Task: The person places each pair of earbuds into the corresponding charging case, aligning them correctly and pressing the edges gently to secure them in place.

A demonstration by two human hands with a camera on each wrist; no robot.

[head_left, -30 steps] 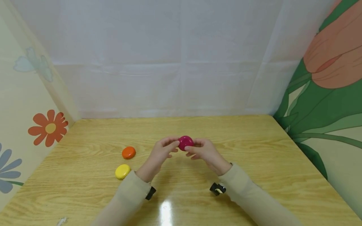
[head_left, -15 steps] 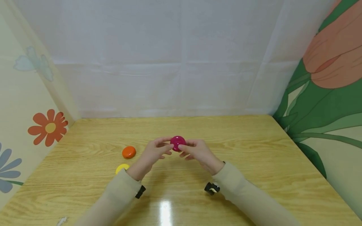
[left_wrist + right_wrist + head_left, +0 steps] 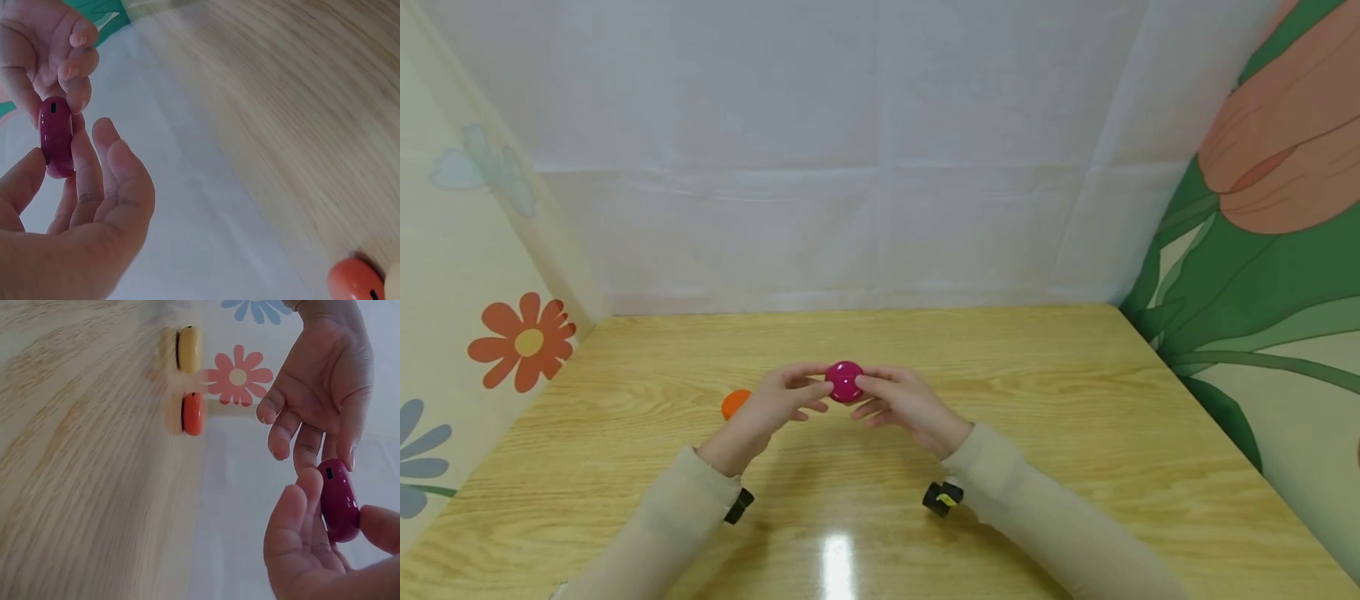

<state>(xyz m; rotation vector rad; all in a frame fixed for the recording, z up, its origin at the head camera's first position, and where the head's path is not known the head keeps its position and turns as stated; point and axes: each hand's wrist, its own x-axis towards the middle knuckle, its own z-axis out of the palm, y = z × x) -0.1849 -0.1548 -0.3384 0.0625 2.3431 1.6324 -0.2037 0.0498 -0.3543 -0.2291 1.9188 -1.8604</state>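
Observation:
A glossy magenta round disc (image 3: 845,382) is held up off the table between both hands. My left hand (image 3: 765,408) pinches its left side with thumb and fingertips, while my right hand (image 3: 912,408) pinches the right side. Seen edge-on in the left wrist view, the magenta disc (image 3: 57,139) has a small dark slot in its rim. Left of the hands lies an orange disc (image 3: 734,403), partly covered by my left hand. The right wrist view shows a yellow disc (image 3: 190,350) beside the orange disc (image 3: 194,414); the left forearm hides the yellow one in the head view.
All this is at a wooden table (image 3: 1075,400) with a white cloth (image 3: 880,167) hanging behind it. Painted flower panels stand at both sides. Black devices are strapped at the left wrist (image 3: 740,506) and right wrist (image 3: 942,498).
Both hands have moved left with the magenta disc between them. The left arm now covers the yellow disc and part of the orange one in the head view.

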